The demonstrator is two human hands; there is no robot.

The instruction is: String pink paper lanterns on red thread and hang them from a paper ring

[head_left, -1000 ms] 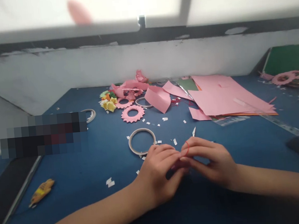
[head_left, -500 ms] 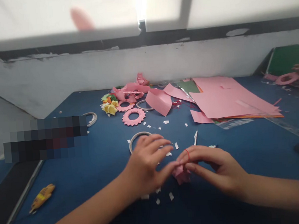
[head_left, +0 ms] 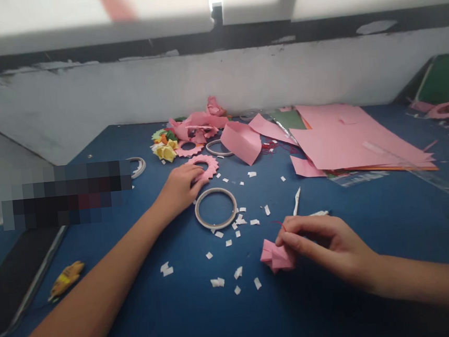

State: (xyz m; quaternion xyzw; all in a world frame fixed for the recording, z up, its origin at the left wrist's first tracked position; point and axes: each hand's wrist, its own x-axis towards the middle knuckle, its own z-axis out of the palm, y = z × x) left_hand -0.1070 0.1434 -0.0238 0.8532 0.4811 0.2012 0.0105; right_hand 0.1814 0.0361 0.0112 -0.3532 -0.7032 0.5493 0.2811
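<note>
At a blue counter [head_left: 175, 319], the right hand [head_left: 329, 246] pinches a pink ball [head_left: 277, 257], seemingly folded, between tight fingers in the foreground; farther back, the left hand [head_left: 177, 188] curls its fingers at a finished-looking ring [head_left: 213, 168], grip unclear. Sheets [head_left: 352, 144] appear unworked.

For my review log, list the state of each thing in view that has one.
Pink paper piece, folded
Right hand, fingers closed on pink paper piece
Toothed pink ring, partly covered
Left hand, fingers at toothed pink ring
Pale ring, lying flat
White scraps, scattered
Pink sheet, curled
Large pink sheets, overlapping
</note>
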